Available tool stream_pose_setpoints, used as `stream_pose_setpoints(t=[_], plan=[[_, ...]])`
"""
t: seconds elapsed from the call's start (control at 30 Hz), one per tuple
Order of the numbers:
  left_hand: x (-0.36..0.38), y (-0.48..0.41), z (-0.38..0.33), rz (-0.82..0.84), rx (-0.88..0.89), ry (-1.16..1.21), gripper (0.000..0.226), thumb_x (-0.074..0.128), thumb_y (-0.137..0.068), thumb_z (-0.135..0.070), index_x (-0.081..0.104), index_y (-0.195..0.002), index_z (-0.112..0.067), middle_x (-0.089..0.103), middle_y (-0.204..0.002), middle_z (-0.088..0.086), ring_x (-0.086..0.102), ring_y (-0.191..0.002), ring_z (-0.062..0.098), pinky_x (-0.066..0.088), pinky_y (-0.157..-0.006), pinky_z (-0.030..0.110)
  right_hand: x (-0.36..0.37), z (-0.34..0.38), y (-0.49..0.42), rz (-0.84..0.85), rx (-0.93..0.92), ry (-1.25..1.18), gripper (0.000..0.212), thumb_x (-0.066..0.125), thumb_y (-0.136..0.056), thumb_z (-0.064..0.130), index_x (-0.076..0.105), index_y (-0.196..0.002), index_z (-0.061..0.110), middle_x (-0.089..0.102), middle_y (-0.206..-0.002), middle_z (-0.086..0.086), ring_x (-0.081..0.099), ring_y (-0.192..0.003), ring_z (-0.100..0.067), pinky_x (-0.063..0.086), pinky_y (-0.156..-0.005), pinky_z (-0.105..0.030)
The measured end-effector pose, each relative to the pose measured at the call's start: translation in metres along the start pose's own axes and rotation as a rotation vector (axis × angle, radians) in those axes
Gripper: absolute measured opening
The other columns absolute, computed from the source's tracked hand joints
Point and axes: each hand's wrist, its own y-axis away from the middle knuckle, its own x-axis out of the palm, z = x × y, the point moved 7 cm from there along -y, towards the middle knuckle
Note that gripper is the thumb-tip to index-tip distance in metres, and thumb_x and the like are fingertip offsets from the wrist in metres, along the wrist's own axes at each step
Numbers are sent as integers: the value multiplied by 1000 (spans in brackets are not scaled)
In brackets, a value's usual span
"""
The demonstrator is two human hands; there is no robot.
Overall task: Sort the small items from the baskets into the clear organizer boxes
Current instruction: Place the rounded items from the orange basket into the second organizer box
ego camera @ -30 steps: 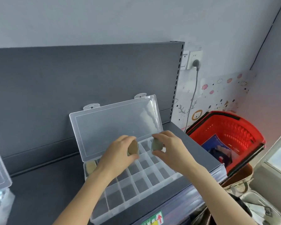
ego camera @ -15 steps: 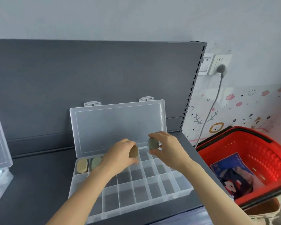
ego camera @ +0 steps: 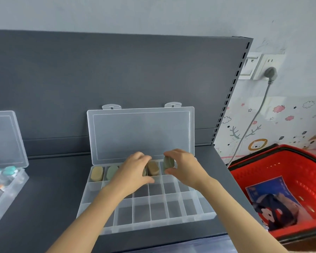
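A clear organizer box (ego camera: 154,224) lies open on the dark shelf, its lid (ego camera: 140,132) leaning back. In its back row lie a tan oval item (ego camera: 97,173) and a pale green one (ego camera: 112,172). My left hand (ego camera: 133,172) reaches over that row, its fingertips and thumb around a brown oval item (ego camera: 154,168) that sits low in a compartment. Just to the right, my right hand (ego camera: 185,169) pinches a grey-green oval item (ego camera: 169,164) upright above the neighbouring compartment. The other compartments that show hold nothing.
A second open clear organizer (ego camera: 9,190) with teal-capped items stands at the left edge. A red basket (ego camera: 303,162) holding a blue packet (ego camera: 274,199) sits below the shelf's right end. A plug and grey cable (ego camera: 252,123) hang on the wall.
The view has swung left and downward. My left hand has lowered the brown item into a back-row compartment. My right hand has carried the grey-green item a little lower, beside it.
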Motion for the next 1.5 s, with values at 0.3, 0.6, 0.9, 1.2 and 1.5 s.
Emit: stream_pose_setpoints(t=[0.3,0.6,0.9,1.2,1.5], plan=[[-18,17,16,-76,-17,3,53,56,-90,-45,43,-137,-23,42,-136,-9,43,-121,10,39,-94,24,17,-4,-6,97,14,56,39,71,-81,19,60,-118,14,61,-109,-4,56,-96,-22,46,-83,-30],[-19,24,21,-78,-6,-11,47,53,-92,-43,46,-135,-24,44,-135,-8,45,-118,9,39,-90,20,20,-2,-2,136,5,126,31,69,-82,18,62,-109,6,60,-110,-8,56,-99,-27,48,-86,-37],[-15,30,20,-49,51,-24,48,53,-94,-39,43,-139,-26,43,-138,-10,39,-124,9,37,-98,24,33,19,6,100,-67,167,15,47,-93,18,58,-98,9,52,-96,2,54,-87,-26,49,-67,-39],[-19,34,27,-54,38,-14,52,53,-93,-41,39,-140,-27,41,-139,-10,40,-124,9,39,-98,23,30,16,14,104,-73,180,22,48,-94,19,56,-112,12,57,-111,-2,56,-95,-27,51,-75,-41],[-37,46,27,-154,51,-220,65,50,-87,-58,36,-143,-27,40,-142,-10,34,-133,12,32,-107,30,21,54,17,38,-224,272,41,58,-90,34,50,-123,11,52,-127,-4,40,-126,-23,44,-97,-37]])
